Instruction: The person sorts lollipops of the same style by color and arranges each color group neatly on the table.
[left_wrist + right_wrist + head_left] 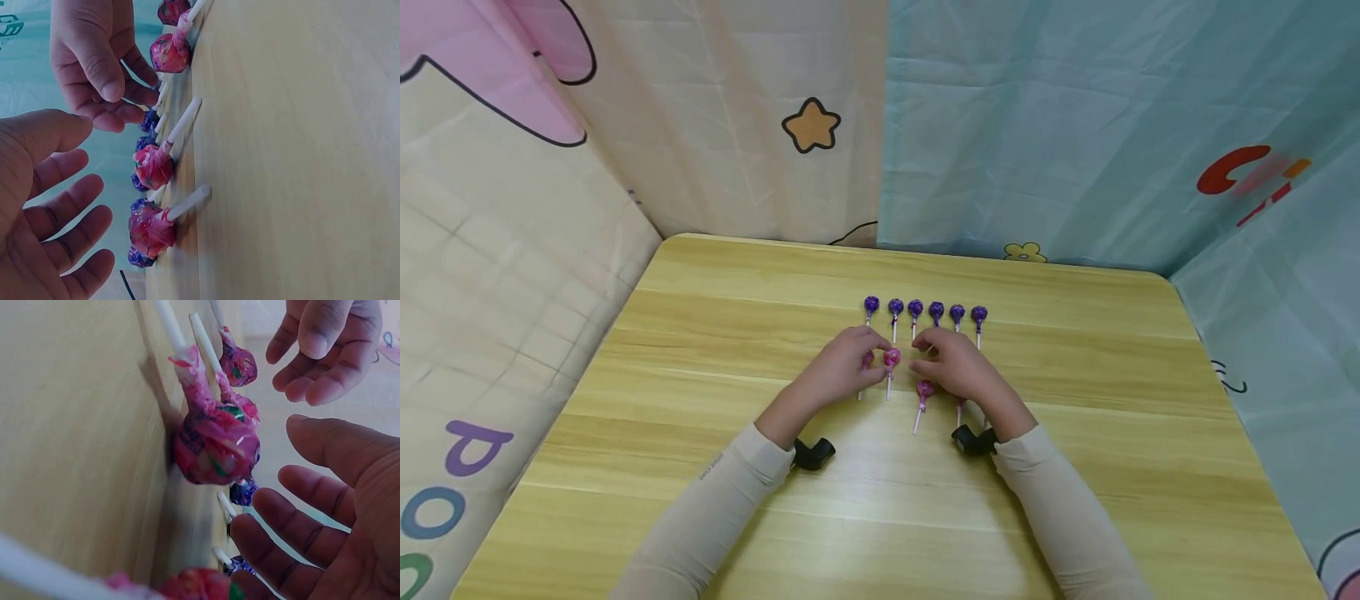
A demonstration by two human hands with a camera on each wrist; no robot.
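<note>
Several purple-wrapped lollipops (915, 308) lie in a row on the table, sticks toward the person. Nearer are pink-wrapped lollipops; one pink lollipop (891, 358) lies beside the fingertips of my left hand (842, 367), with another partly behind that hand. My right hand (958, 364) hovers over the right end of the pink lollipops, partly hiding some of them. Another pink lollipop (924, 390) sits just below its fingers, its stick slanting. In the left wrist view, the left hand (47, 212) has spread, relaxed fingers. The right hand (337, 525) appears likewise in its own wrist view, holding nothing.
The light wood table (700, 350) has curtains behind and at both sides, one with a printed star (812, 126). A black wrist device (814, 454) is on the left wrist, another black wrist device (974, 440) on the right.
</note>
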